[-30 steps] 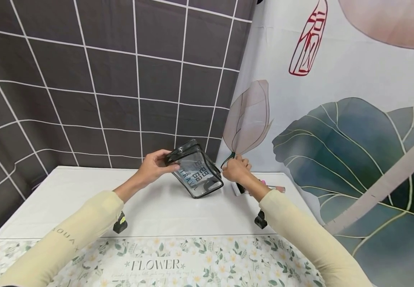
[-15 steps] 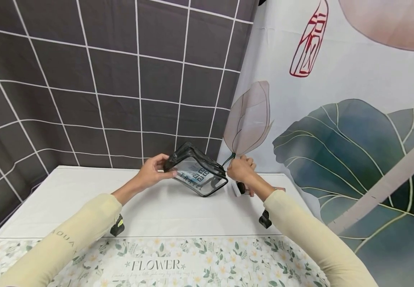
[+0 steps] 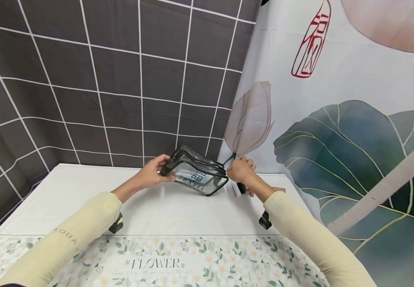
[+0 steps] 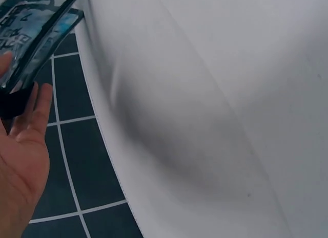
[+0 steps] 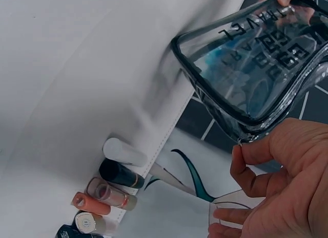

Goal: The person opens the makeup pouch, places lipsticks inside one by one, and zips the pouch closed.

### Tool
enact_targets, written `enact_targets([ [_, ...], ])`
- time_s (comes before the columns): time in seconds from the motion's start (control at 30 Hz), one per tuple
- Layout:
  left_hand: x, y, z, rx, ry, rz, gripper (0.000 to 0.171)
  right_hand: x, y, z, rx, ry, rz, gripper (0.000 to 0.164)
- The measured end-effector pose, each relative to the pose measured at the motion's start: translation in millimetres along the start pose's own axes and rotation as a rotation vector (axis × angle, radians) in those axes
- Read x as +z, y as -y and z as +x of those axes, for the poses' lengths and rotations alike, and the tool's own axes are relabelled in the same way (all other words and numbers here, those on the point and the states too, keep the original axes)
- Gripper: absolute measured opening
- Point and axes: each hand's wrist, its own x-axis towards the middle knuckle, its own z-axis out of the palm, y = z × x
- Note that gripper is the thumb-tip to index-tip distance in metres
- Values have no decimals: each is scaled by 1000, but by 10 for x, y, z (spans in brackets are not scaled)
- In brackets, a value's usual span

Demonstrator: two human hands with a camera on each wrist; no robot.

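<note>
A clear travel pouch (image 3: 197, 178) with black trim and "TRAVEL" lettering is held tilted over the back of the white table. My left hand (image 3: 153, 171) grips its left end, thumb on the front face. In the left wrist view, fingers of the left hand (image 4: 28, 156) lie behind the pouch's black end tab. At the opposite corner is my right hand (image 3: 241, 169). The right wrist view shows the right hand (image 5: 284, 171) pinching a small tip, seemingly the zipper pull, with thumb and forefinger; its other fingers are loosely curled. The pouch (image 5: 246, 69) has a blue patch showing through it.
Right of the pouch, small cosmetics lie in a row: a white cylinder (image 5: 124, 152), a black-capped tube (image 5: 121, 173), a pink clear tube (image 5: 110, 193), an orange tube (image 5: 91, 202) and others. A grid-patterned cloth (image 3: 103, 79) hangs behind the white table (image 3: 138, 215).
My right hand has shifted slightly right while pinching the pouch's corner. The pouch has tipped lower and stretched sideways, its top edge bending; the left hand still holds its left end.
</note>
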Motion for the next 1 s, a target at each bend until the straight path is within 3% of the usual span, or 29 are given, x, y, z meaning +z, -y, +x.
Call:
enact_targets([
  [0.17, -50, 121, 30, 62, 11, 8, 58, 18, 17, 33, 23, 21, 8, 24],
  [0.4, -17, -16, 10, -47, 2, 64, 64, 55, 45, 17, 25, 29, -5, 37],
  [0.6, -19, -4, -14, -39, 6, 82, 62, 113, 32, 29, 33, 49, 16, 39],
  [0.83, -17, -10, -32, -39, -5, 85, 62, 152, -42, 51, -3, 58, 23, 31],
  [0.97, -17, -10, -45, -45, -16, 85, 63, 229, -134, 174, -44, 77, 19, 34],
  [1.0, -17, -9, -47, -46, -17, 87, 63, 311, -216, 287, -46, 75, 13, 35],
])
